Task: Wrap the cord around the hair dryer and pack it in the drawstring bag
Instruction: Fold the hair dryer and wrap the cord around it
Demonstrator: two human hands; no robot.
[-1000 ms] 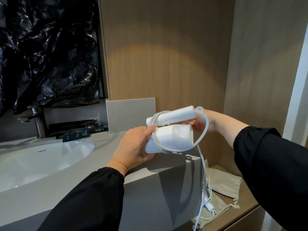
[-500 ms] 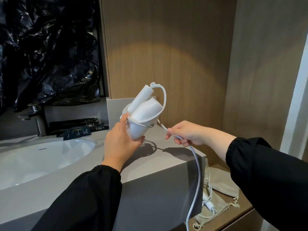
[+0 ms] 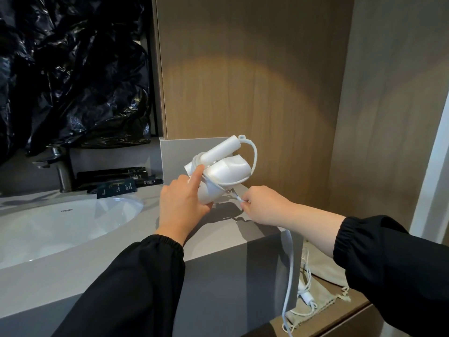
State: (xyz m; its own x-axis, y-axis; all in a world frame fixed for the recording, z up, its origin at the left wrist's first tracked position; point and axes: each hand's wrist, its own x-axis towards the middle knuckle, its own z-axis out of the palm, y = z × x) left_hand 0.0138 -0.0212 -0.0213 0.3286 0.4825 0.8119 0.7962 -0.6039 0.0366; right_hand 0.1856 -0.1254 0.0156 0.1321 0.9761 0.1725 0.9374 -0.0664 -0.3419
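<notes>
Black plastic sheeting [image 3: 73, 81] hung behind faucet [image 3: 60, 169]. Grey counter [image 3: 218, 242] taken up by white sink [image 3: 60, 227]; dark sachets [image 3: 116, 176] laid behind. Beige drawstring bag [image 3: 325, 297] laid on lower shelf [image 3: 340, 319], partly covered by slack cord [image 3: 291, 261]. Folded hair dryer [image 3: 223, 173] held above counter, gripped by left hand [image 3: 181, 205], index finger extended. Cord pinched by right hand [image 3: 262, 205] just beside dryer.

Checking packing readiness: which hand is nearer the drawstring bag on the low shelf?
Right. The right hand pinches the cord above-left of the drawstring bag; the left hand holds the hair dryer farther left, over the counter.
</notes>
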